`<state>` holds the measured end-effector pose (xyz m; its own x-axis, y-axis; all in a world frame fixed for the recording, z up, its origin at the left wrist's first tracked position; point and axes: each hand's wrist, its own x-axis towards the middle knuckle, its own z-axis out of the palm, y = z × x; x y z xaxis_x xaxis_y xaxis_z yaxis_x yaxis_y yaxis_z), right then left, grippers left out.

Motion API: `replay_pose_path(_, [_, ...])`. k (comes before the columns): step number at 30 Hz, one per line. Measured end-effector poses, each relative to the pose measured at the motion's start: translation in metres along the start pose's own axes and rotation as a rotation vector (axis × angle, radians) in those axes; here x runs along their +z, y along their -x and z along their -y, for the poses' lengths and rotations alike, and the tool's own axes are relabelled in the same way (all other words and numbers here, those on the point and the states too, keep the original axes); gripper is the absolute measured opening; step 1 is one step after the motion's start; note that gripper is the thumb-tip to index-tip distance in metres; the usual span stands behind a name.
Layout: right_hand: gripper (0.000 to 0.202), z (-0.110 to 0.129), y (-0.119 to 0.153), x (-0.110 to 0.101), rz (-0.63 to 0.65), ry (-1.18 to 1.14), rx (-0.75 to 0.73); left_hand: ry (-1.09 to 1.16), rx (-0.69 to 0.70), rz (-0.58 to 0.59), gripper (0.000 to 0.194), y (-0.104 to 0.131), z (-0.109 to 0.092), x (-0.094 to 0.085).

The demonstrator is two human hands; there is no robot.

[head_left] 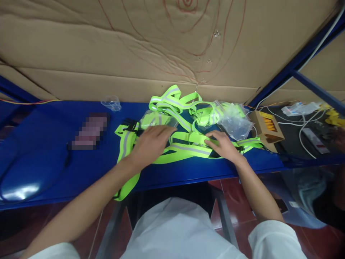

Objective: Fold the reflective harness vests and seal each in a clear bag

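Fluorescent yellow-green reflective straps (185,146) with grey stripes lie tangled across the blue table. My left hand (153,142) rests palm down over the left part of them, fingers stretched out and its thumb hidden. At the right of the middle, my right hand (222,144) has thumb and fingertips loosely closed at a bunched piece of strap. Black buckles (130,125) show beyond my left wrist. One strap end (126,189) hangs over the front edge. Behind my hands lies a looser coil of strap (175,100), beside clear bags of folded straps (155,119).
An empty-looking clear plastic bag (235,126) lies right of the straps, near an open cardboard box (266,126) with orange items. A blurred-out object (90,131) and crumpled plastic (111,103) are on the left. Cardboard (121,46) walls the back. Another person's arm shows at far right.
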<state>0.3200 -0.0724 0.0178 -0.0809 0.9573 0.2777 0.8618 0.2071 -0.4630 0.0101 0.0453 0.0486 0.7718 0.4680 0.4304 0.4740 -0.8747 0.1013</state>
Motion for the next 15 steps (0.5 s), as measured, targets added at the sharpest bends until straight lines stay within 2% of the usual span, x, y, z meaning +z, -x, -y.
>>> replay_pose_path(3, [0.019, 0.004, -0.010, -0.002, -0.031, -0.012, -0.057, 0.185, 0.076, 0.129, 0.039, -0.026, -0.017, 0.020])
replay_pose_path(6, [0.015, 0.014, -0.016, -0.005, -0.089, 0.009, -0.090, 0.306, 0.029, 0.221, 0.036, -0.048, -0.018, 0.030])
replay_pose_path(9, [0.017, 0.022, -0.020, -0.005, -0.106, 0.022, -0.087, 0.368, -0.068, 0.249, 0.042, -0.057, -0.019, 0.028])
replay_pose_path(11, [0.019, 0.024, -0.024, -0.004, -0.094, 0.026, -0.076, 0.394, -0.089, 0.222, 0.044, -0.055, -0.024, 0.022])
replay_pose_path(15, [0.022, 0.025, -0.033, -0.001, -0.036, 0.012, -0.050, 0.258, 0.043, 0.146, 0.056, -0.043, -0.045, 0.010])
